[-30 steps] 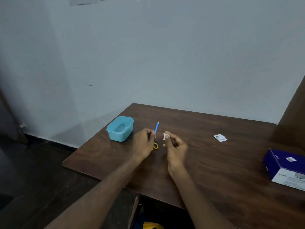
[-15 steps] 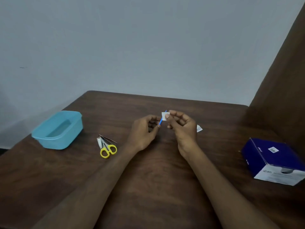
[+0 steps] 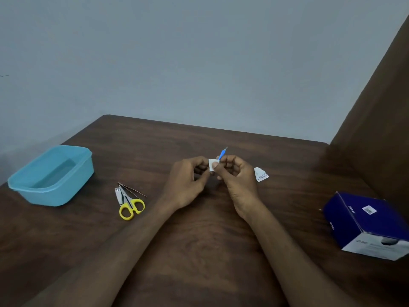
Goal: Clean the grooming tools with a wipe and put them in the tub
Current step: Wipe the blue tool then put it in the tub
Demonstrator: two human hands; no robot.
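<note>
Setting: dark wooden table [image 3: 199,251] against a grey wall.
Tool: blue-handled tool [image 3: 222,154], mid-table, tip up.
Grip: right hand [image 3: 238,177] pinches white wipe [image 3: 213,164] round it; left hand [image 3: 188,180] holds its lower end.
Left edge: blue tub [image 3: 52,175]; yellow scissors [image 3: 130,203] and nail clipper [image 3: 118,195] nearer centre.

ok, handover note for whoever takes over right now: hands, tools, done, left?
Left hand grips the blue-handled tool; right hand pinches the white wipe around it, mid-clean.
Yellow-handled scissors, nail clipper and a thin metal tool lie on the table beside the blue tub.
Done: no tool visible in the tub.
Left: finish this tool, wipe the rest, tub them all.
</note>
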